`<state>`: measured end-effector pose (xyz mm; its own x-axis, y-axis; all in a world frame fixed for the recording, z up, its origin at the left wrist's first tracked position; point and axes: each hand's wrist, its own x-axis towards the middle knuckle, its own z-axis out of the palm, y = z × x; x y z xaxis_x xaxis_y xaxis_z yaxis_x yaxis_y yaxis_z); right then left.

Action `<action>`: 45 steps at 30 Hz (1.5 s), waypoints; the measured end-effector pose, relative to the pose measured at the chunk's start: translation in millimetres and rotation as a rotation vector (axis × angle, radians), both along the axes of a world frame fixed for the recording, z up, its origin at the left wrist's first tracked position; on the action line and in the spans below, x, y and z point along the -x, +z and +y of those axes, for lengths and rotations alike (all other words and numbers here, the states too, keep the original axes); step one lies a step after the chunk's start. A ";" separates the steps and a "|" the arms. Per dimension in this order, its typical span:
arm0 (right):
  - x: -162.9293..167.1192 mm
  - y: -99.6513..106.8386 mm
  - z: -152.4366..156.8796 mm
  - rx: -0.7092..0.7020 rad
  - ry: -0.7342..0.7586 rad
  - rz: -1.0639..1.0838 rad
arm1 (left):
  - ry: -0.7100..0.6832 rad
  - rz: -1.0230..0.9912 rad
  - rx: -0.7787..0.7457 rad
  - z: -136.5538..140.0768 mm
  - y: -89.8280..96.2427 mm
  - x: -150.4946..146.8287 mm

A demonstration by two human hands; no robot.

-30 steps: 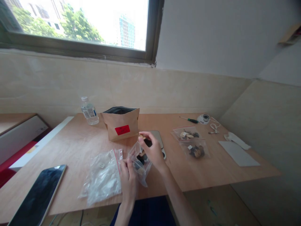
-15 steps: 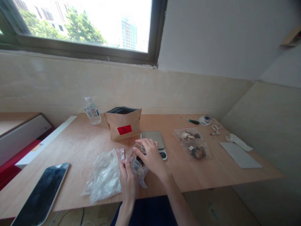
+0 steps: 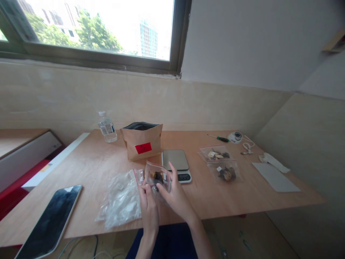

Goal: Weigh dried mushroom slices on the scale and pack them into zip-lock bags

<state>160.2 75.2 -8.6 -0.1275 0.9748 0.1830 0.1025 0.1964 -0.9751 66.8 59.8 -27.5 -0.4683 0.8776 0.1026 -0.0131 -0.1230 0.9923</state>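
Note:
Between my two hands is a clear zip bag with dark and brownish dried pieces inside. My left hand is closed on its lower left side. With thumb and fingers, my right hand grips its right side. Just behind the bag lies a kitchen scale, its plate bare and its dark display facing me. A brown paper pouch with a red label stands open-topped behind and to the left. Beside my left hand is a pile of empty clear zip bags.
Two filled zip bags, the rear one and the front one, lie to the right. Farther off are a screwdriver, a white camera and a white sheet. A water bottle and a phone are on the left.
My right hand has moved off the top of the bag to its right side, below the scale. The bag now stands more upright, its contents showing.

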 end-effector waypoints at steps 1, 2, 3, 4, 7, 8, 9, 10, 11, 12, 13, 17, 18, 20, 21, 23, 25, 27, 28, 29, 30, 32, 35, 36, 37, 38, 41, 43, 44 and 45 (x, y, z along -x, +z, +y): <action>0.3 2.3 1.5 -0.009 0.001 0.036 | -0.015 -0.003 -0.001 0.0 -0.3 -0.4; -0.4 5.1 2.7 -0.020 0.014 0.070 | -0.026 -0.010 0.004 0.7 -0.9 0.0; -2.0 8.0 3.3 -0.030 0.028 0.103 | -0.032 -0.017 0.002 2.0 -1.7 1.2; -4.4 10.8 3.4 -0.037 0.037 0.132 | -0.039 -0.018 -0.019 3.9 -2.7 3.0; -13.3 16.0 2.0 -0.044 0.020 0.171 | -0.043 -0.068 -0.064 11.6 -5.9 11.0; -16.3 16.3 1.5 -0.047 0.003 0.166 | -0.050 -0.096 -0.064 14.2 -7.0 14.1; -19.3 15.9 1.1 -0.047 -0.013 0.156 | -0.069 -0.123 -0.061 16.5 -8.0 17.1; -22.2 14.7 0.8 -0.047 -0.027 0.146 | -0.101 -0.149 -0.059 18.4 -9.0 19.8; -25.0 12.7 0.8 -0.044 -0.040 0.132 | -0.144 -0.172 -0.054 19.8 -10.1 22.1; -27.8 10.1 1.0 -0.039 -0.058 0.118 | -0.192 -0.190 -0.046 20.8 -11.3 23.8; -30.5 6.8 1.3 -0.033 -0.084 0.102 | -0.241 -0.199 -0.034 21.4 -12.5 25.0; -40.3 -11.4 5.1 0.019 -0.225 0.003 | -0.310 -0.107 0.029 21.4 -17.2 24.6; -42.3 -16.7 6.7 0.037 -0.253 -0.028 | -0.295 -0.071 0.035 21.1 -18.2 23.9; -45.2 -27.4 10.6 0.063 -0.314 -0.080 | -0.251 -0.014 0.033 20.8 -20.1 22.7; -46.2 -32.4 12.6 0.071 -0.351 -0.096 | -0.233 0.012 0.027 20.8 -21.0 22.3; -47.4 -40.7 15.4 0.089 -0.425 -0.102 | -0.212 0.054 0.013 21.7 -23.1 21.4; -48.5 -46.3 15.4 0.112 -0.438 -0.059 | -0.196 0.073 0.012 23.6 -25.5 20.2; -50.0 -49.3 12.6 0.133 -0.370 0.014 | -0.169 0.087 0.013 26.2 -27.4 18.4; -51.0 -50.4 10.5 0.142 -0.335 0.049 | -0.155 0.098 0.011 27.6 -28.0 17.5; -52.0 -51.5 8.3 0.154 -0.309 0.078 | -0.146 0.113 0.008 28.7 -28.3 16.6; -53.2 -52.7 6.4 0.165 -0.298 0.102 | -0.143 0.131 0.006 29.7 -28.2 15.7; -55.3 -56.0 4.0 0.173 -0.318 0.145 | -0.143 0.162 0.002 31.0 -27.6 14.6; -56.9 -62.1 4.7 0.171 -0.367 0.195 | -0.129 0.188 0.004 31.4 -28.0 14.2; -56.9 -63.7 5.7 0.180 -0.387 0.202 | -0.127 0.193 0.005 31.4 -28.8 14.4; -56.6 -64.9 6.7 0.195 -0.409 0.205 | -0.130 0.196 0.007 31.4 -30.0 14.6; -56.2 -65.5 7.5 0.210 -0.433 0.206 | -0.135 0.199 0.009 31.5 -31.5 14.8; -54.3 -64.6 8.7 0.232 -0.492 0.218 | -0.154 0.206 0.013 32.0 -35.8 15.2; -53.7 -63.1 8.2 0.242 -0.504 0.232 | -0.163 0.207 0.018 32.7 -37.7 15.4; -53.7 -62.7 7.8 0.252 -0.499 0.236 | -0.169 0.206 0.019 33.0 -38.3 15.6; -53.9 -62.5 7.3 0.262 -0.492 0.241 | -0.177 0.203 0.020 33.3 -38.7 15.9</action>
<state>214.1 82.6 -71.1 0.3644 0.9255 -0.1030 -0.1096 -0.0672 -0.9917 50.9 93.1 -66.2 -0.2789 0.9468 0.1606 0.1669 -0.1169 0.9790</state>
